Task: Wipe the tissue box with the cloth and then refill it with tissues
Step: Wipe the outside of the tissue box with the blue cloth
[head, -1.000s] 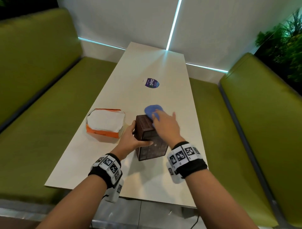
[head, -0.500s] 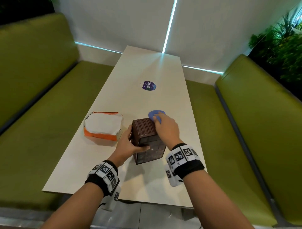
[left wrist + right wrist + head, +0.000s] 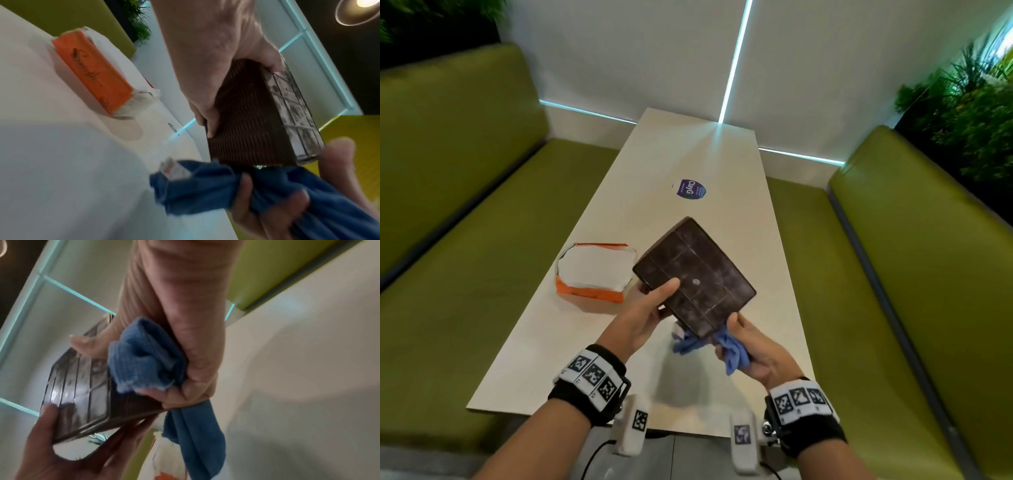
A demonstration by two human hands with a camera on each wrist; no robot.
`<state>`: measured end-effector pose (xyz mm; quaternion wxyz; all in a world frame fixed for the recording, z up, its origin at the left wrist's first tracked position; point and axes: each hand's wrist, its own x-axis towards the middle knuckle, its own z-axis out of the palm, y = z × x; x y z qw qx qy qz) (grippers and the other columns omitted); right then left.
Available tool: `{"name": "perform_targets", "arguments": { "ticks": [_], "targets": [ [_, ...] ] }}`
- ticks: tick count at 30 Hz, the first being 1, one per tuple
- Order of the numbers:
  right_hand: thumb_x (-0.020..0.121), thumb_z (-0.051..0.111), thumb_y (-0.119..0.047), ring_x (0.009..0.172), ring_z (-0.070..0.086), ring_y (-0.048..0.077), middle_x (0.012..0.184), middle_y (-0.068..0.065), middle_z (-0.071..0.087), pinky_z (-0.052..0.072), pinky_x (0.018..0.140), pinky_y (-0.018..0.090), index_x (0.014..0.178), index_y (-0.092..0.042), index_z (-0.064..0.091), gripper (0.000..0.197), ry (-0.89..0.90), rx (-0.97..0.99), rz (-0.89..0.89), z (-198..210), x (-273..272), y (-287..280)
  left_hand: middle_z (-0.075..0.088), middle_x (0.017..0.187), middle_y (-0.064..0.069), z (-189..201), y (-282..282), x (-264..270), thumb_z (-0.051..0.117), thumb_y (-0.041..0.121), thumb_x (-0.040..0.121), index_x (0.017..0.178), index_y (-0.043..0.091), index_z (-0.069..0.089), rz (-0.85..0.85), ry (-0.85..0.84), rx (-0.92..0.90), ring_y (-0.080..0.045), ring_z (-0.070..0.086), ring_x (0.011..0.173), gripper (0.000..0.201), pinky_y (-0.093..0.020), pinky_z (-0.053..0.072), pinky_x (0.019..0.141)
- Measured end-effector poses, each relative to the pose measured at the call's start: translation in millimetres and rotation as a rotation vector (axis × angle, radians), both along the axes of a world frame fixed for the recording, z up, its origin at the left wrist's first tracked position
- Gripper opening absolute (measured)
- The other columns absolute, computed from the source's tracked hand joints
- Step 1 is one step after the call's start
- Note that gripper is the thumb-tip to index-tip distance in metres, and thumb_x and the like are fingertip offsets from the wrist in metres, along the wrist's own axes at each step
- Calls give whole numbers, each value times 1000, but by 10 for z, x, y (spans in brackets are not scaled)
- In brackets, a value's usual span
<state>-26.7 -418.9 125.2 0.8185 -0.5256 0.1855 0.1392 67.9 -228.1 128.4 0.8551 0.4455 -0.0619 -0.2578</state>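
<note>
the left hand (image 3: 645, 317) grips the dark brown tissue box (image 3: 693, 275) by its near-left edge, thumb on the broad smudged face and fingers curled behind, holding it tilted in the air above the pale surface (image 3: 592, 342). the right hand (image 3: 751, 349) is clenched round the bunched blue cloth (image 3: 731, 349), which touches the box's lowest corner and hangs partly below it. the orange pack of tissues (image 3: 594, 272) lies on the surface just left of the box, and a round purple sticker (image 3: 689, 188) sits beyond the box.
</note>
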Motion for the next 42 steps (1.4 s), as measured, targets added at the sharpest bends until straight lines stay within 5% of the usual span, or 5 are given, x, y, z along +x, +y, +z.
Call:
{"name": "perform_targets", "arguments": {
  "ticks": [8,11,21,27,42],
  "targets": [
    [82,70,-5,66,73,22,77,10,76,55,88,47,132,2,50,54,-161,-240,112,313,-5,-116,42,145,12,238,328,233,98,37,35,151,30,21,-224,-111,147,-10,48,129,139,-33,46,99],
    [79,71,-1,35,58,7,43,-8,63,59,61,36,135,4,42,63,-177,-420,168,411,14,-141,42,148,10,323,357,350,97,31,45,151,42,17,-360,-284,345,-14,45,134,133,-42,41,109],
    [97,54,-17,116,61,24,118,3,64,49,97,40,137,-10,48,41,-363,-497,-486,947,167,-320,55,125,10,101,249,180,95,20,52,136,28,39,-11,-357,650,-9,54,113,101,-29,49,93],
    [95,46,-32,121,55,27,144,7,50,40,105,44,114,-18,68,32,-657,-1387,35,945,558,565,58,117,17,173,-12,12,90,38,41,116,45,46,121,-491,630,-1,58,108,87,-29,52,91],
    [100,41,-28,96,61,33,101,11,68,44,75,36,97,-10,64,30,-435,-1434,24,1072,621,657,54,116,8,181,92,-82,88,39,39,105,45,46,216,-478,584,1,58,105,78,-32,53,90]
  ]
}}
